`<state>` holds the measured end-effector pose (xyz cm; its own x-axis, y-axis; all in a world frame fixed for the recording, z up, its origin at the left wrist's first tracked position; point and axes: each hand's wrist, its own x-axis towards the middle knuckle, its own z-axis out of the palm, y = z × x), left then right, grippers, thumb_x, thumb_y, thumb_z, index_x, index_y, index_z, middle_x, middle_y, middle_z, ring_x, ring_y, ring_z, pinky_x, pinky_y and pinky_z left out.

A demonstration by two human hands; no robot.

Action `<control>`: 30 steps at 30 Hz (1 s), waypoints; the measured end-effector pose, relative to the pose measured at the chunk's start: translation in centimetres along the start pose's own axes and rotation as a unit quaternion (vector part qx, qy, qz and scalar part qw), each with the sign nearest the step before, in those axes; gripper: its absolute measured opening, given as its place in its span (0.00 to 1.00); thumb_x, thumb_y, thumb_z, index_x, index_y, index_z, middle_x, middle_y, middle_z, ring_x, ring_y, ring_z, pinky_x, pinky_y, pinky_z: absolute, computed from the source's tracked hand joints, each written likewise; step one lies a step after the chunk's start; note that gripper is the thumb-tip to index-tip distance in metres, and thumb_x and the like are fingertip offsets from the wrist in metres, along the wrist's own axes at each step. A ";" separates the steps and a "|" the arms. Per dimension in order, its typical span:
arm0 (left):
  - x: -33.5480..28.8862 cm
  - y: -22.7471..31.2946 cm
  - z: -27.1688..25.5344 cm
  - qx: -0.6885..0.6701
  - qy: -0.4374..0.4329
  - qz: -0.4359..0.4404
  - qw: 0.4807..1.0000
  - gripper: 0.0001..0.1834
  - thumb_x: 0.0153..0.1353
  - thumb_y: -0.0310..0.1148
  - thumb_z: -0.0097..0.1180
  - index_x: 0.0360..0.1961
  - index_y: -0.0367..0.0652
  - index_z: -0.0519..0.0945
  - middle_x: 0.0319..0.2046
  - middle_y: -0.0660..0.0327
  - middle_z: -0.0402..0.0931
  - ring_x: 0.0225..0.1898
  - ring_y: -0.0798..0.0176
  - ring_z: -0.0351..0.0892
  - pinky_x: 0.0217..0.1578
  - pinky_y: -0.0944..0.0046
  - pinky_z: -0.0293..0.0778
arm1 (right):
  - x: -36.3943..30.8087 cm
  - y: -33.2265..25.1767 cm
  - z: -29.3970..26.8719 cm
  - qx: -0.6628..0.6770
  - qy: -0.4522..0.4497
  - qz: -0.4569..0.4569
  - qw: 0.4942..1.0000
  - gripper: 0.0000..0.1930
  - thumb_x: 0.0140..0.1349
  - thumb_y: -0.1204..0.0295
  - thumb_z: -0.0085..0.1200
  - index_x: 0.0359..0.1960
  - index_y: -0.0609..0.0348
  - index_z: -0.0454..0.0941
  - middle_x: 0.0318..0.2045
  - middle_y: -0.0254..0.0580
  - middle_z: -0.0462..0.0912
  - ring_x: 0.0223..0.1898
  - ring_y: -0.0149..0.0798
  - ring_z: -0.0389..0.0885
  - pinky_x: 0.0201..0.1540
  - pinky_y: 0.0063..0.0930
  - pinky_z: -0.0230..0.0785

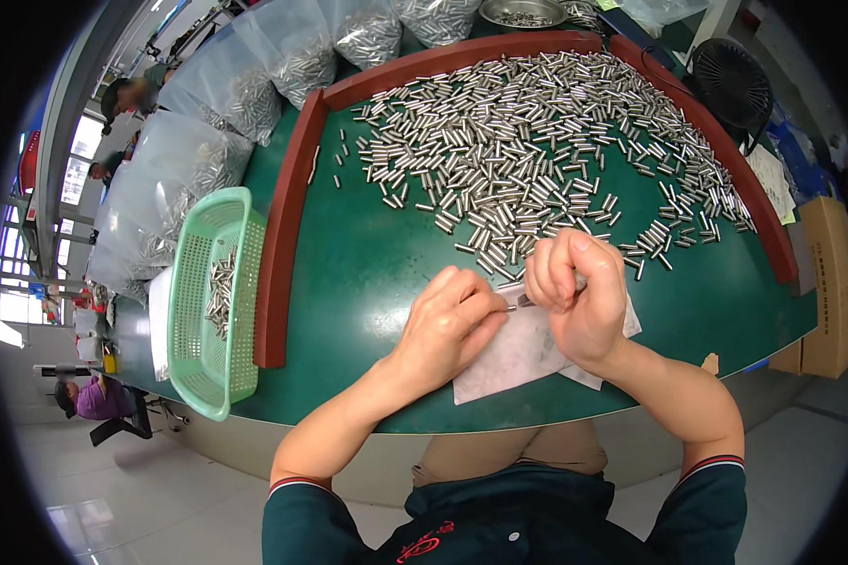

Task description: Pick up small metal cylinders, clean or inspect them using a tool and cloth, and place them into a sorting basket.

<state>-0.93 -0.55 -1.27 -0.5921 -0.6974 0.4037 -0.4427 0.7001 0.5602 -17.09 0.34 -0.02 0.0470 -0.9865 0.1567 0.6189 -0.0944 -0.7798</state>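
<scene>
My left hand [448,325] is closed in a pinch, with the end of a small metal pin [512,308] showing at its fingertips. Close beside it, my right hand [579,292] is curled shut around something greyish, mostly hidden by the fingers; I cannot make out what it is. Both hands are held over a whitish cloth or paper sheet [499,367] at the near edge of the green table [367,282]. Just beyond my fingers spreads a large heap of short, shiny metal pins [518,141].
Dark red wooden rails [287,226] border the heap. Left of them stands a green plastic basket [184,311] with some pins inside. Several clear bags of metal parts [287,47] line the far and left sides. A black fan [730,85] and a cardboard box [829,292] are at right.
</scene>
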 end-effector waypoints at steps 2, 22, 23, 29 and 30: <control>-0.1 0.1 0.2 0.003 0.003 -0.007 1.000 0.08 0.39 0.21 0.60 0.23 0.40 0.75 0.22 0.62 0.70 0.23 0.60 0.68 0.24 0.64 0.65 | -0.1 0.2 0.1 0.005 0.012 0.007 1.000 0.18 0.60 0.69 0.34 0.11 0.57 0.55 0.10 0.32 0.58 0.14 0.25 0.52 0.17 0.20 0.46; 0.2 0.3 0.8 0.019 -0.008 -0.046 0.999 0.08 0.37 0.21 0.58 0.20 0.41 0.73 0.21 0.62 0.68 0.23 0.59 0.66 0.26 0.62 0.64 | -0.2 0.5 0.4 0.018 0.072 0.024 0.997 0.19 0.59 0.65 0.33 0.10 0.55 0.55 0.08 0.31 0.55 0.11 0.25 0.48 0.15 0.20 0.43; 0.2 0.3 0.8 0.018 -0.006 -0.047 0.999 0.08 0.37 0.20 0.58 0.20 0.40 0.73 0.21 0.62 0.68 0.23 0.59 0.66 0.26 0.62 0.64 | -0.2 0.5 0.4 0.018 0.071 0.021 0.997 0.19 0.59 0.66 0.33 0.10 0.55 0.55 0.08 0.31 0.55 0.11 0.25 0.48 0.15 0.20 0.43; 0.7 0.1 0.5 0.017 0.033 -0.029 0.999 0.08 0.39 0.20 0.58 0.21 0.40 0.72 0.23 0.61 0.70 0.24 0.60 0.67 0.25 0.65 0.64 | -0.1 0.1 0.3 0.007 0.064 0.015 0.998 0.19 0.59 0.66 0.33 0.10 0.55 0.55 0.07 0.31 0.55 0.11 0.24 0.48 0.16 0.20 0.43; 0.8 0.0 0.4 -0.008 0.063 -0.046 0.997 0.08 0.39 0.19 0.57 0.22 0.40 0.72 0.24 0.61 0.70 0.24 0.60 0.67 0.25 0.65 0.65 | 0.0 0.0 0.2 0.017 0.062 0.005 0.998 0.19 0.59 0.66 0.33 0.10 0.55 0.54 0.07 0.31 0.55 0.11 0.24 0.47 0.15 0.20 0.42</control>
<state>-1.69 -1.06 -1.16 -0.4599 -0.7732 0.4366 -0.4793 0.6301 0.6109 -16.99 0.38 0.09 -0.0423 -0.9966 0.0713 0.6450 -0.0817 -0.7598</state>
